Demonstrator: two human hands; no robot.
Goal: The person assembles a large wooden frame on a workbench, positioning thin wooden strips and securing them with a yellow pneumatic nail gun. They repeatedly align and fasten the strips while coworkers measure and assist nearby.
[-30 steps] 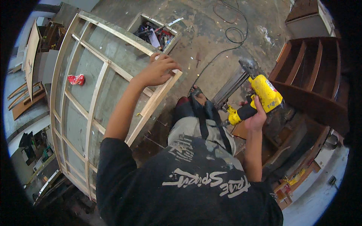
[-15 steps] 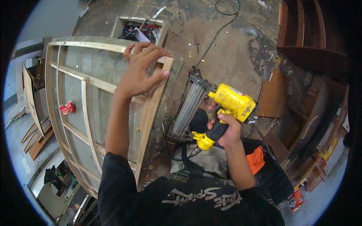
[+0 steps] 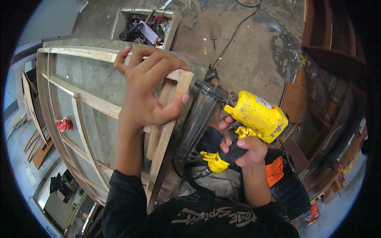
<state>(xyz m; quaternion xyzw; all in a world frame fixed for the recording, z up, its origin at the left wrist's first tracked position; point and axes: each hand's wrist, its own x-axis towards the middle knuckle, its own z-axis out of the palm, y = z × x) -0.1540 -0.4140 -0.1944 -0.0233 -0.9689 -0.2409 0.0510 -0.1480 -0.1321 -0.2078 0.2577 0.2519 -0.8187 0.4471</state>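
My left hand (image 3: pixel 149 87) grips the near right corner of a pale wooden frame (image 3: pixel 97 104), fingers over its top rail and thumb pressed on the end strip (image 3: pixel 162 141). The frame, a grid of thin slats, lies on a worn grey-green tabletop (image 3: pixel 89 65). Wrapped round the black handle of a yellow nail gun (image 3: pixel 262 118) is my right hand (image 3: pixel 253 152). The gun's long dark magazine (image 3: pixel 200 117) points toward the frame's end, apart from the corner. An air hose joins the bottom of its handle.
Behind the table stands a wooden box (image 3: pixel 174 33) of jumbled tools. A dark hose (image 3: pixel 238 29) runs over the stained floor. Brown shelving (image 3: pixel 333 27) is at the right, and an orange cloth (image 3: pixel 274 171) is beside my right forearm. A crumpled red packet (image 3: pixel 64 124) lies within the frame.
The frame's corner and my left hand appear larger and lower in view. The nail gun has shifted slightly right, still in my right hand. Both grips stay the same.
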